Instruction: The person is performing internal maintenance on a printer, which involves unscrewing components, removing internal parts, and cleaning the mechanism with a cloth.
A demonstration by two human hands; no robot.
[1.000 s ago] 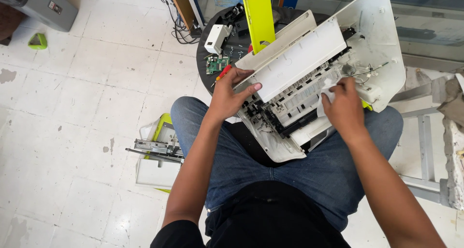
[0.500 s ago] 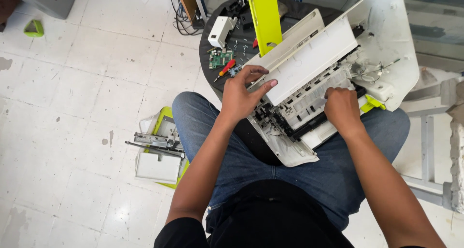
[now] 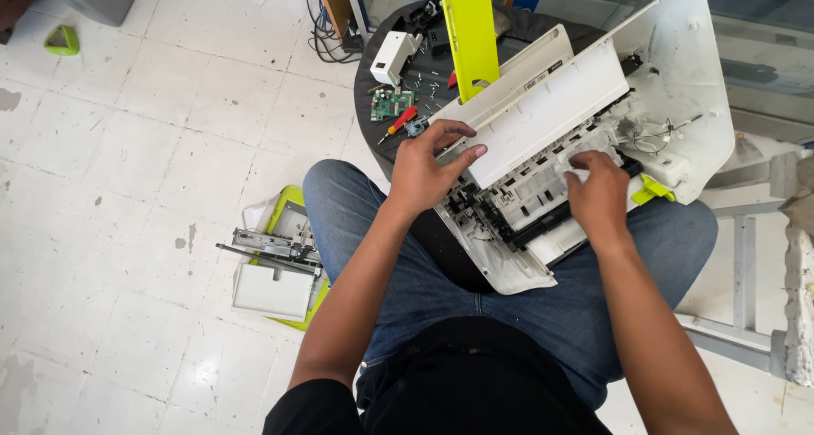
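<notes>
The left hand (image 3: 428, 174) has slid up since a moment ago and now lies across the near-left end of the white flap (image 3: 543, 117), fingers half curled over its edge and thumb beneath, a loose hold rather than a clamp. The right hand (image 3: 598, 193) has moved left and deeper into the open printer (image 3: 678, 79); its fingertips are bent down onto a small white part among the grey rollers, but whether they pinch it cannot be told. Judging by that shift, one hand now steadies the flap while the other works inside the mechanism. The printer rests tilted across the person's lap and the near edge of the round black table (image 3: 369, 87), its shell open like a tray, holding rollers, a black bar and loose wires near its far-right corner. On the table's far-left edge lie a green circuit board (image 3: 390, 104), a red screwdriver (image 3: 398, 121), a white block (image 3: 395, 56) and a yellow-green panel (image 3: 471, 32). On the floor to the left, a removed tray (image 3: 275, 274) holds a metal rail assembly.
</notes>
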